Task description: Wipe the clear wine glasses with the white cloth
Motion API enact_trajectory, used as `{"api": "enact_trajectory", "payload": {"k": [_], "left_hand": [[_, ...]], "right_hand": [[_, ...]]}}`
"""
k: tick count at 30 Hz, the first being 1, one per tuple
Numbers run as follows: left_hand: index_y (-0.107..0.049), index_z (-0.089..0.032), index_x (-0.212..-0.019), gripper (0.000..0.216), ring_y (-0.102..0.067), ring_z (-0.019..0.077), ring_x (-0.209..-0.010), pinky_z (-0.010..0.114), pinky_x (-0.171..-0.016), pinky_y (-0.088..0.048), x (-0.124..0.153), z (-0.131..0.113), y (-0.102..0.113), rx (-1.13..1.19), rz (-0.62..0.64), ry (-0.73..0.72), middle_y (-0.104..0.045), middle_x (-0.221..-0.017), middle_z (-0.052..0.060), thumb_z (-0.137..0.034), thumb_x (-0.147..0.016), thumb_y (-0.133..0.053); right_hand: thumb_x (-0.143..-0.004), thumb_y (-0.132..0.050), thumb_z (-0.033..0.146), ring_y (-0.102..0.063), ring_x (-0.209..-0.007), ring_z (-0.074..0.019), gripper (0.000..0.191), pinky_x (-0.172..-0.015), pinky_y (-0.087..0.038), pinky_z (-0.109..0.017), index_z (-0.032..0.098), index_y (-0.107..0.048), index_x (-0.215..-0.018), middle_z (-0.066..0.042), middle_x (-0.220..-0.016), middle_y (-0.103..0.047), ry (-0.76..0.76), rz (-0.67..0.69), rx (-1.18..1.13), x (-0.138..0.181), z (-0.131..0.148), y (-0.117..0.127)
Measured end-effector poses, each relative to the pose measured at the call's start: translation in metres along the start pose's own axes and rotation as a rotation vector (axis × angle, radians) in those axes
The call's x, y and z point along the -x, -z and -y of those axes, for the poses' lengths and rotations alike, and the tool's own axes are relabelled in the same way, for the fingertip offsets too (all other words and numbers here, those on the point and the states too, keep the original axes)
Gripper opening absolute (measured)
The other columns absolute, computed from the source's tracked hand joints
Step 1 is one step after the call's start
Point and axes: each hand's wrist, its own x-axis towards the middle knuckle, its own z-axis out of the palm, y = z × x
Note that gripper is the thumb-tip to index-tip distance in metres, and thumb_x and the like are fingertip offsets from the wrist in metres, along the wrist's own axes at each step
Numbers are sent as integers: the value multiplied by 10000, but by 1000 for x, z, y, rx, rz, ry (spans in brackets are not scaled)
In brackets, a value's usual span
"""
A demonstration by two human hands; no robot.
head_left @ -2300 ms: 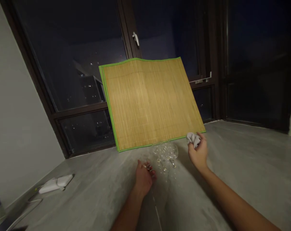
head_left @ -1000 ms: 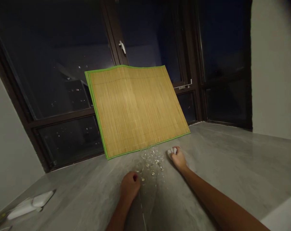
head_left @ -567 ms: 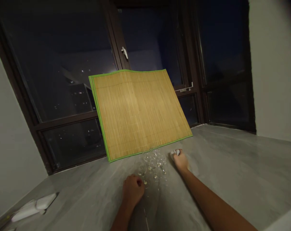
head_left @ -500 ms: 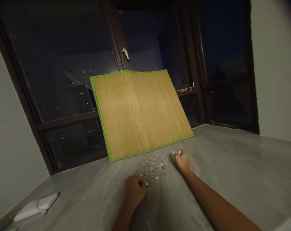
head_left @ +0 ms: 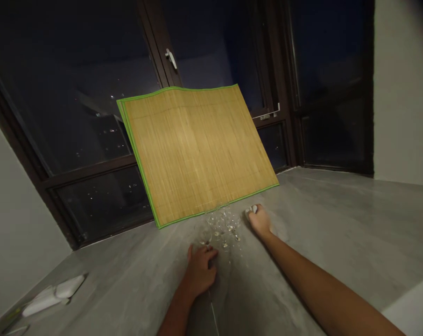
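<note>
Several clear stemmed glasses (head_left: 229, 223) stand close together on the grey stone surface, in front of the mat. My left hand (head_left: 200, 270) is at the nearest one, a glass (head_left: 203, 233) on the left of the group. Its fingers reach over the foot and lower stem, with the thumb apart from them; the foot is hidden. To the right of the group, my right hand (head_left: 261, 221) is closed around a small white wad (head_left: 250, 210). The wad's kind cannot be made out; it could be cloth or paper.
A bamboo mat (head_left: 197, 149) with green edging leans upright against the dark window (head_left: 85, 84). On the left lies a white packet (head_left: 55, 295) with a grey band. White walls flank the window on both sides. A thin pale line crosses the surface near me.
My left hand has uncurled and moved forward to the nearest glass's foot. My right hand keeps its hold on the white wad beside the glasses. The whole view has shifted slightly.
</note>
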Motion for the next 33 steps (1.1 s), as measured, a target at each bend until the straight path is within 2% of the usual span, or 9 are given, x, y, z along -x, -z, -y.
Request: {"api": "enact_trajectory", "payload": {"k": [4, 9, 13, 15, 19, 22, 27, 33], "left_hand": [[-656, -246, -1197, 495, -459, 286, -1313, 498, -1171, 69, -3, 15, 4, -191, -21, 72, -596, -1333, 119, -182, -719, -545], [-542, -139, -1315, 538, -323, 267, -1416, 495, -1175, -34, -7, 45, 27, -418, -27, 253, -452, -1465, 179, -216, -792, -444], [-435, -153, -1398, 561, -233, 203, -1456, 449, -1182, -56, -7, 65, 46, -489, 37, 396, -346, -1541, 138, -222, -846, -366], [-385, -153, -1432, 572, -211, 217, -1464, 484, -1177, -53, -6, 71, 49, -502, 37, 465, -312, -1554, 149, -264, -873, -343], [-322, -188, -1481, 619, -167, 305, -1470, 603, -1139, -14, -2, 69, 48, -566, 36, 596, -233, -1575, 187, -384, -895, -313], [-355, -282, -1470, 606, -219, 340, -1450, 633, -1123, -36, 1, 58, 48, -669, 39, 661, -291, -1561, 155, -466, -900, -265], [-473, -283, -1398, 609, -366, 363, -1372, 666, -1101, -85, 5, 50, 51, -713, 61, 668, -411, -1499, 143, -511, -895, -217], [-379, -258, -1462, 614, -261, 341, -1430, 683, -1098, -39, 3, 63, 50, -703, 48, 669, -298, -1564, 131, -457, -910, -200]], "right_hand": [[-818, -443, 354, -643, -819, -236, 387, -662, -414, -278, 165, -613, -1110, -103, -899, -701, 0, 0, -9, 0, 1, 0], [-821, -448, 365, -639, -817, -226, 378, -651, -400, -267, 168, -617, -1096, -92, -891, -695, 0, 5, -4, 0, 1, 0], [-830, -445, 374, -637, -798, -214, 373, -623, -382, -258, 165, -612, -1089, -89, -889, -699, 2, 13, 7, 0, 1, 1], [-832, -445, 369, -634, -793, -208, 367, -614, -375, -254, 163, -610, -1087, -88, -895, -703, 8, 18, 8, 0, 0, 1], [-827, -456, 369, -627, -772, -203, 354, -591, -358, -248, 167, -611, -1074, -78, -887, -701, 20, 30, 3, 0, -1, 0], [-826, -452, 350, -628, -777, -209, 356, -598, -361, -252, 168, -611, -1086, -85, -891, -700, 15, 30, 4, -1, -1, -1], [-827, -452, 355, -630, -804, -216, 376, -628, -378, -257, 164, -612, -1109, -101, -924, -700, 17, 34, 14, -1, -1, -1], [-832, -444, 376, -628, -806, -219, 369, -619, -372, -258, 172, -610, -1090, -95, -922, -700, 36, 37, 31, -1, -3, -1]]}}
